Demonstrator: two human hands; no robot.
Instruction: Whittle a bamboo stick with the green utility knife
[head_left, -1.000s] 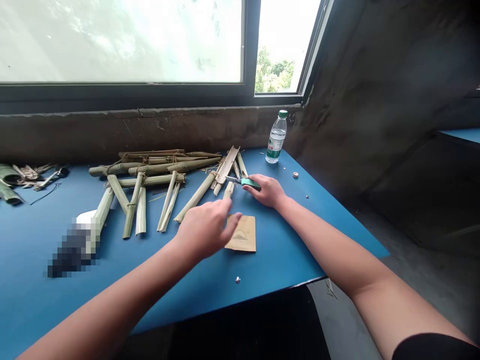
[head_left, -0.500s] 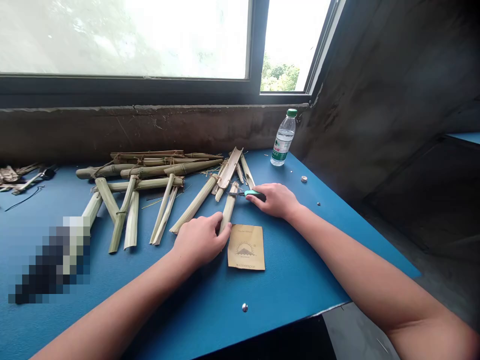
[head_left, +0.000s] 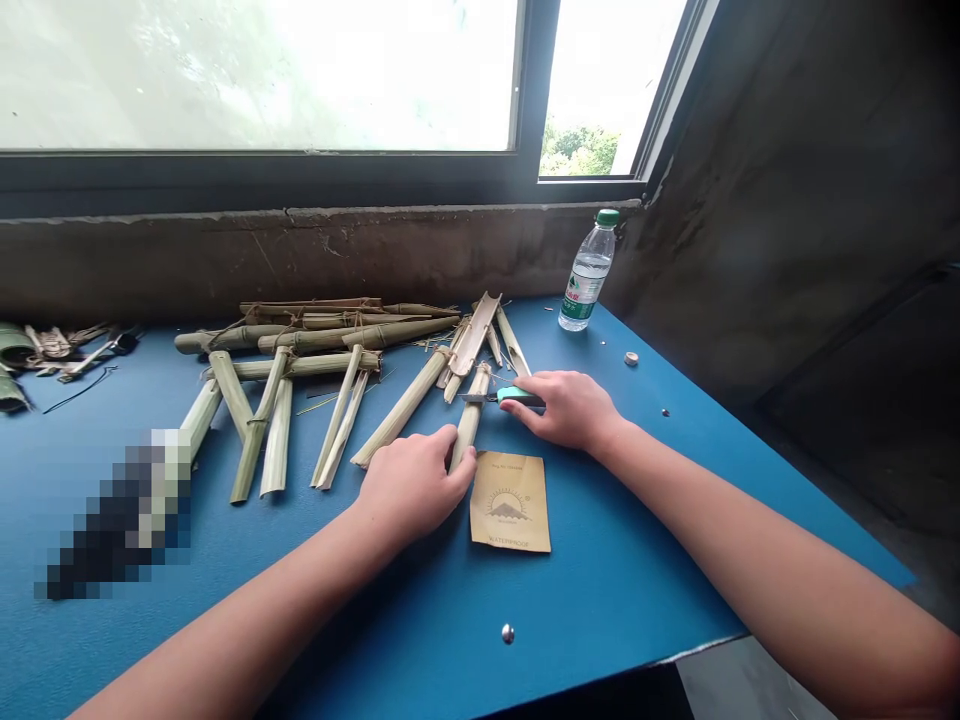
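The right hand (head_left: 568,410) pinches a green utility knife (head_left: 517,396) — handle half hidden — against a bamboo strip (head_left: 468,432) cupped by the left hand (head_left: 411,490).

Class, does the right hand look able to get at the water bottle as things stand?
Probably yes: the right hand sits fairly near the water bottle, and nothing stands between them on the blue table. It holds a green-handled knife, though.

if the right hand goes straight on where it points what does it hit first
The right hand and its green-handled knife meet the pale bamboo stick first; depth unclear, may already touch.
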